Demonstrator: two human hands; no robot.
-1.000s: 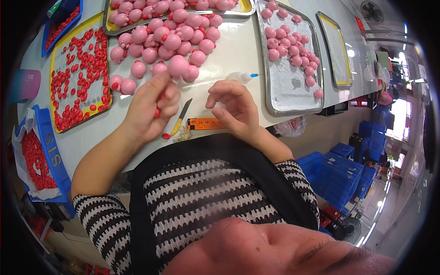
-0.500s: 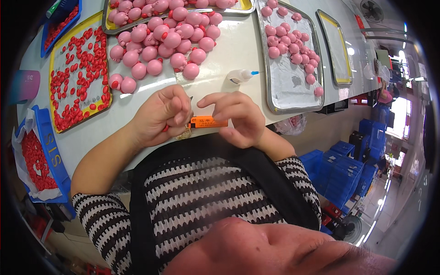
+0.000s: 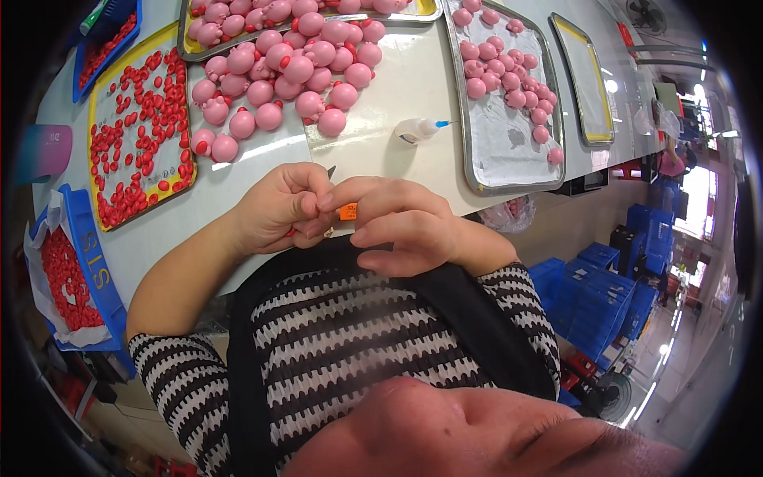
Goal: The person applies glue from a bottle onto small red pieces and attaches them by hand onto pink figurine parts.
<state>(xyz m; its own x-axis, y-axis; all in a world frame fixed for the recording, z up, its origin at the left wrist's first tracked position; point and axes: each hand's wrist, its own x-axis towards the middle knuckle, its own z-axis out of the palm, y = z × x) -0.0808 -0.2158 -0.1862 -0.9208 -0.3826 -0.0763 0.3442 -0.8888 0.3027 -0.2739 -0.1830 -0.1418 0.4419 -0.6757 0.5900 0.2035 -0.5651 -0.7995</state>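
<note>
My left hand (image 3: 288,205) is closed, thumb and fingertips pressed together, in front of my chest. A bit of a small red oval piece (image 3: 291,231) shows among its lower fingers. A dark pointed tip (image 3: 331,171) sticks out above its fingertips; what it belongs to is hidden. The index fingertip of my right hand (image 3: 404,219) meets the left fingertips, while its other fingers are loosely curled and its thumb is apart. Nothing shows in the right hand. Behind the fingers lies an orange box (image 3: 348,212), mostly covered.
Pink ball-shaped figures (image 3: 298,69) are heaped beyond my hands; more lie on a metal tray (image 3: 482,171) at right. A small bottle with a blue tip (image 3: 415,130) stands between. At left are a yellow-edged tray (image 3: 95,187) of red pieces and a blue bin (image 3: 102,266).
My right hand has moved left and its index finger now touches the left fingertips, covering more of the orange box. My left hand has shifted slightly toward me.
</note>
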